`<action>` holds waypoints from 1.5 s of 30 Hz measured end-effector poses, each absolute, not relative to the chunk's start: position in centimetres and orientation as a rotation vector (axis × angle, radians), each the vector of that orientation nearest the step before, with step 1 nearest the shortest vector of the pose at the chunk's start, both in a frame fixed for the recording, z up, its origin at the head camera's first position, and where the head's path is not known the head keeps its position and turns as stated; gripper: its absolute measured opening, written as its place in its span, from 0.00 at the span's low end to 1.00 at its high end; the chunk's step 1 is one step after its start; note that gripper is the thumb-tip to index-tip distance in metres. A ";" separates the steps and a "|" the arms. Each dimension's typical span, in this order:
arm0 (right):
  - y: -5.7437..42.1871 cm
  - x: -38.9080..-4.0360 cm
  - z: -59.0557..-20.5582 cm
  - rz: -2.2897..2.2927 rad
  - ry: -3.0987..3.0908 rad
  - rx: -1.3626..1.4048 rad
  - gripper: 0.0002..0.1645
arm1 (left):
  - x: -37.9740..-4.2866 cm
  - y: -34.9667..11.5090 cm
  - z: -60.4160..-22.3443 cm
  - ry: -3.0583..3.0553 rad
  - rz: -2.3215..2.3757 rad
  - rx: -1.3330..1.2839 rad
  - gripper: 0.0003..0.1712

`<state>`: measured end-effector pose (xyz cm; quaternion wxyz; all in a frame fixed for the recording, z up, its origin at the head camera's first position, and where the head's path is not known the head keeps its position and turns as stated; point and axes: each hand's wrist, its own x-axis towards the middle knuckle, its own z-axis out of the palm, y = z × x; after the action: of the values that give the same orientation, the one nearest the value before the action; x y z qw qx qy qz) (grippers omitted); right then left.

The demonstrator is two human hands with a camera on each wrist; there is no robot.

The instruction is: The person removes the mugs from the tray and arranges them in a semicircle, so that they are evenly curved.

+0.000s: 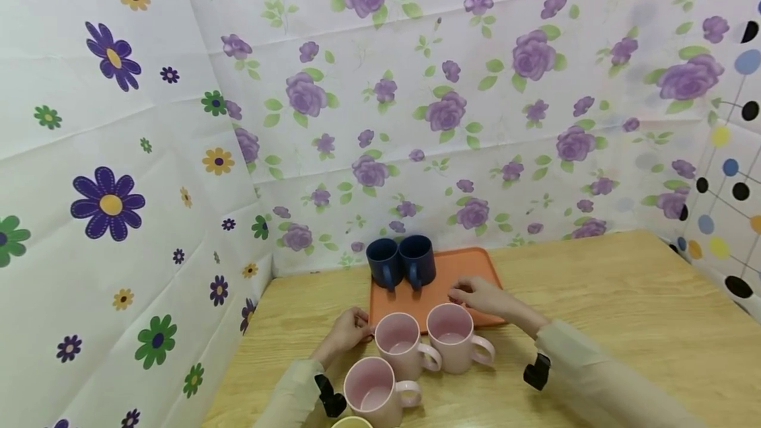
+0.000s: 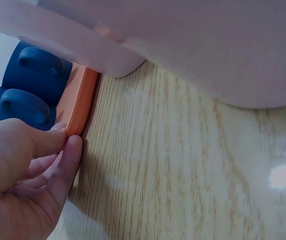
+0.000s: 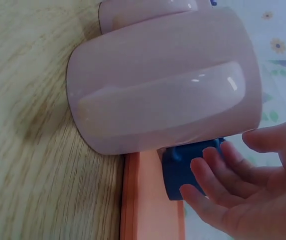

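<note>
My left hand (image 1: 347,330) pinches the near left corner of an orange tray (image 1: 470,271) between thumb and fingers, plain in the left wrist view. Two dark blue mugs (image 1: 418,261) stand side by side on the tray's far left part, handles toward me. Over the tray hovers my right hand (image 1: 483,296), its fingers loosely bent and nothing held. Its thumb is close to the rim of a pink mug (image 1: 454,352); whether they touch I cannot tell. Left of that mug is a second pink mug (image 1: 406,363), both at the tray's near edge.
Nearer to me stands a third pink mug (image 1: 380,410), beside my left forearm. A yellow cup's rim (image 1: 353,422) shows at the bottom edge. The wooden table (image 1: 594,296) extends to the right. Flowered sheets (image 1: 410,137) hang behind and to the left.
</note>
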<state>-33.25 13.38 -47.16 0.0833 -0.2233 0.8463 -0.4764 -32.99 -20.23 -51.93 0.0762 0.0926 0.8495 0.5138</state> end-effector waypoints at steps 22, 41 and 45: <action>10.2 -37.0 -49.4 -1.541 2.039 -0.735 0.41 | -32.9 -20.2 -52.0 2.489 1.583 0.290 0.14; 9.3 -38.2 -49.9 -1.711 1.867 -0.530 0.42 | -31.3 -19.7 -50.0 2.493 1.586 0.284 0.14; 9.4 -38.3 -49.9 -1.694 2.067 -0.525 0.32 | -32.0 -19.9 -50.7 2.492 1.584 0.263 0.14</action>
<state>-38.29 9.37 -49.90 0.2077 -0.1884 0.7425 -0.6083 -31.96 -19.95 -50.70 0.0884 0.0885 0.8373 0.5323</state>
